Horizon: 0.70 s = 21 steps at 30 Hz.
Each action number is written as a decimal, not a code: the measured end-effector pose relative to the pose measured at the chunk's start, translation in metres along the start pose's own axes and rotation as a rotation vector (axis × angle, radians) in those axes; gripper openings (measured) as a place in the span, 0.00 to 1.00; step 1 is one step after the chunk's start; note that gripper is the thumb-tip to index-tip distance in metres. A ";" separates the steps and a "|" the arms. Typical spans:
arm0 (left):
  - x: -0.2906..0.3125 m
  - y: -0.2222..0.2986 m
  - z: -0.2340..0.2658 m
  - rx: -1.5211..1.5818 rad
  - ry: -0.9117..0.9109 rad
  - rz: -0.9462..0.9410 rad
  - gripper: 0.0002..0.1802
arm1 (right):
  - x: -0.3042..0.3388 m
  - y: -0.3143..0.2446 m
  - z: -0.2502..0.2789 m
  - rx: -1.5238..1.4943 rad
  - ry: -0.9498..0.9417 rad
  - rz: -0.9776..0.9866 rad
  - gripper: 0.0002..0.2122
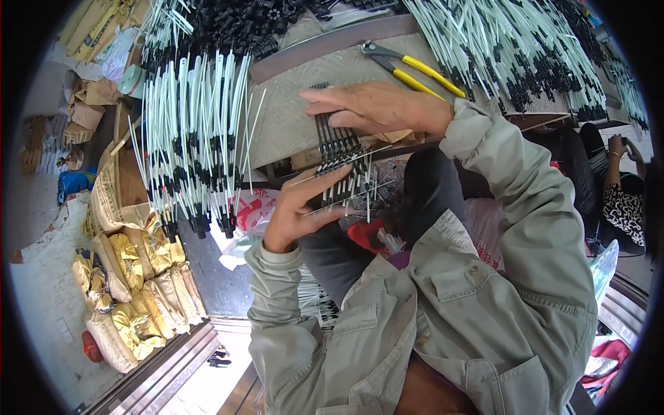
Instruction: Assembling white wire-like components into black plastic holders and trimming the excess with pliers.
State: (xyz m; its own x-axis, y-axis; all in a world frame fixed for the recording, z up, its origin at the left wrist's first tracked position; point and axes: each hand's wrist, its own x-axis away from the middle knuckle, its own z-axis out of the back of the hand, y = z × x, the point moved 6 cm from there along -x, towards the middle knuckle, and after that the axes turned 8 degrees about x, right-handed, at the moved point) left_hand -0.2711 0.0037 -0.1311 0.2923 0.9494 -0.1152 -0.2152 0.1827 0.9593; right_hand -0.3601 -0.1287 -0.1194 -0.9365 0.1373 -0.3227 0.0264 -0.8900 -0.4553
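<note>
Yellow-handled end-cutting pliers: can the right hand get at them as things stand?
Probably yes. The end-cutting pliers lie on the bench close beside the right hand, upper handle uncovered; the hand would first have to leave the black rods.

No legible text. Red print on the plastic bag (257,209), print-like rows on the tan sack (105,188); both too small to read.
</note>
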 end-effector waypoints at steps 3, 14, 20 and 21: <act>0.030 0.001 0.024 -0.240 0.246 -0.241 0.43 | -0.008 0.006 0.002 0.014 -0.101 -0.179 0.23; -0.044 0.012 0.006 -0.953 -0.116 -0.175 0.49 | -0.024 0.010 0.015 -0.022 -0.056 -0.167 0.21; -0.050 0.012 0.007 -0.856 -0.086 -0.191 0.50 | -0.050 0.088 0.078 0.231 0.225 -0.284 0.10; -0.049 0.015 0.008 -0.841 -0.093 -0.178 0.50 | -0.050 0.105 0.088 0.421 0.232 -0.377 0.09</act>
State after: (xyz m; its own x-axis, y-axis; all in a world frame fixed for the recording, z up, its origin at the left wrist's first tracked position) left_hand -0.2810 -0.0426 -0.1091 0.4544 0.8706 -0.1888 -0.7662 0.4900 0.4156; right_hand -0.3415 -0.2677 -0.0782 -0.7524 0.5257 -0.3968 -0.4771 -0.8504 -0.2219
